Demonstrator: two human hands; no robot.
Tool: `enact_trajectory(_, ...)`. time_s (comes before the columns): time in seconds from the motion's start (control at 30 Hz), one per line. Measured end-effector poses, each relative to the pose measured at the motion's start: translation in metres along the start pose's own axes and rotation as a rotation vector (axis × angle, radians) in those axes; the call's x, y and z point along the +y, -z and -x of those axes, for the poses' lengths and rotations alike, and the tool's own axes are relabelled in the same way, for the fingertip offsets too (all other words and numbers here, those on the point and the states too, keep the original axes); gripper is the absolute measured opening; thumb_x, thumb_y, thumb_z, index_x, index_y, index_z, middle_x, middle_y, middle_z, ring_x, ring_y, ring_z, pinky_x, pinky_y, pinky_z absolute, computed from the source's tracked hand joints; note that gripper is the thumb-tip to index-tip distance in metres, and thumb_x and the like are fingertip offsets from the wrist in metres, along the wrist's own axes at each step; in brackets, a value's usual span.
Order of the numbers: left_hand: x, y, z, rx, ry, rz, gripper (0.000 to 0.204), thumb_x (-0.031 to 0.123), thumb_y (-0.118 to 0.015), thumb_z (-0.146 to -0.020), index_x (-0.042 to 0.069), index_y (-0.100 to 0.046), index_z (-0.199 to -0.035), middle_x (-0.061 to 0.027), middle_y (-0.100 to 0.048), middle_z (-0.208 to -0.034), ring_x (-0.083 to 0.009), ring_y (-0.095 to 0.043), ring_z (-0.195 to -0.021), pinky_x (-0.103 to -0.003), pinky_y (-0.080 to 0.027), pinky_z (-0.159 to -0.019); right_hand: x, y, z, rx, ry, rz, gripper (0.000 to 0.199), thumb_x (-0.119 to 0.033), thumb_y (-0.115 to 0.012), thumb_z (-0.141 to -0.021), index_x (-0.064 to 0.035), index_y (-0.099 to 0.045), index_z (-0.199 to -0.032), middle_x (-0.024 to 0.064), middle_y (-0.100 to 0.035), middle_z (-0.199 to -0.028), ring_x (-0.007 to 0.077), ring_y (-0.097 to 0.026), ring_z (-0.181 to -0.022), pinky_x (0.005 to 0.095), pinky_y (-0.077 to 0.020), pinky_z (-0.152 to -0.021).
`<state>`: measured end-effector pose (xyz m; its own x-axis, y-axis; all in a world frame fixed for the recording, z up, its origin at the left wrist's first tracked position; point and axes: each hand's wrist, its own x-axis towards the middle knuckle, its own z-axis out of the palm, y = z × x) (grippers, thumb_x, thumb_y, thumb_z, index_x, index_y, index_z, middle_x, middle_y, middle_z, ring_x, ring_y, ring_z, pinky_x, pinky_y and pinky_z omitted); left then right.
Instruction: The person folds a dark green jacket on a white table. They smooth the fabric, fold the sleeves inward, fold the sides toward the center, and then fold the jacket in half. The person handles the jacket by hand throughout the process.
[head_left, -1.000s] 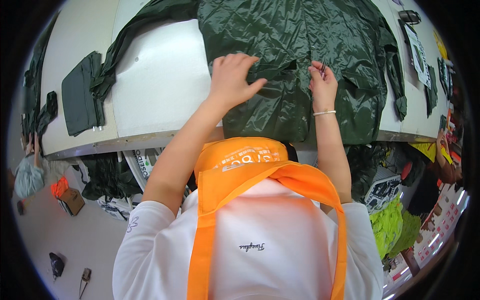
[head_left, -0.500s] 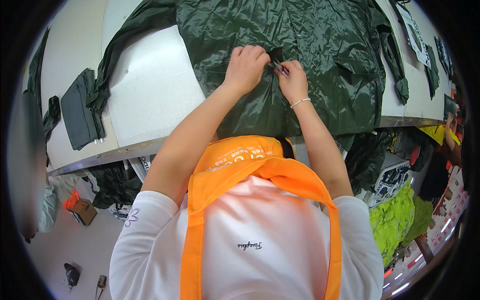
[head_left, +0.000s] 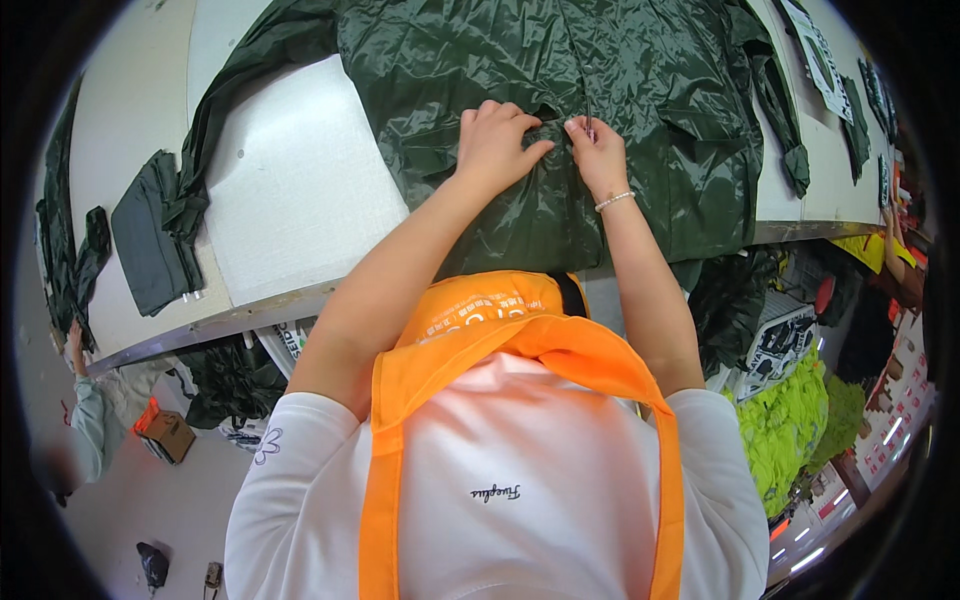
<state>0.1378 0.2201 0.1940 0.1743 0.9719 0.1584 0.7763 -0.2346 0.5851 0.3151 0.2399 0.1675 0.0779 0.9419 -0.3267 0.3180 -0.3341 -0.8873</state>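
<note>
A big, shiny, dark green jacket (head_left: 620, 90) made of thin crinkly cloth lies spread out on a long white table (head_left: 290, 190). It covers the far middle part of the table, and its lower edge hangs over the near edge.

The person's left hand (head_left: 495, 145) rests on the middle of the jacket. Its fingers are curled together and bunch up a fold of the green cloth. The right hand (head_left: 595, 150) sits just beside it, on the right. Its fingers are pinched together on a thin dark tool (head_left: 588, 112) that stands upright on the jacket. A bead bracelet (head_left: 614, 200) goes around the right wrist.

The person wears a white shirt and an orange apron (head_left: 500, 340).

To the left of the jacket, a small folded dark grey cloth (head_left: 150, 240) lies on the table. To the right of the jacket, below the table edge, sits a pile of bright yellow-green cloth (head_left: 790, 430).
</note>
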Motion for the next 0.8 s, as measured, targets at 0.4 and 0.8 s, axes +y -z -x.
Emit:
enact_trajectory(0.4, 0.011, -0.012, -0.023, 0.069, 0.092, 0.219, 0.011, 0.023, -0.072, -0.071, 0.013, -0.071, -0.076, -0.0004, -0.065, -0.076, -0.0222, -0.058, -0.084, -0.038, -0.037, -0.075, -0.052, -0.004, 0.011, 0.09, 0.229, 0.283, 0.018, -0.016, -0.066, -0.083, 0.0026, -0.063, -0.084, 0.0085, -0.064, -0.073, 0.0183, -0.058, -0.062, 0.0292, -0.0477, -0.063)
enact_trajectory(0.8, -0.008, -0.015, -0.033, -0.207, 0.331, 0.558, 0.019, 0.018, -0.067, -0.082, 0.0, -0.067, -0.088, -0.0049, -0.065, -0.072, -0.0104, -0.057, -0.064, -0.026, -0.046, -0.063, -0.044, 0.031, 0.037, -0.076, 0.374, 0.685, 0.019, -0.022, -0.062, -0.088, -0.0067, -0.057, -0.099, 0.0108, -0.061, -0.094, 0.0291, -0.063, -0.082, 0.0356, -0.0503, -0.07)
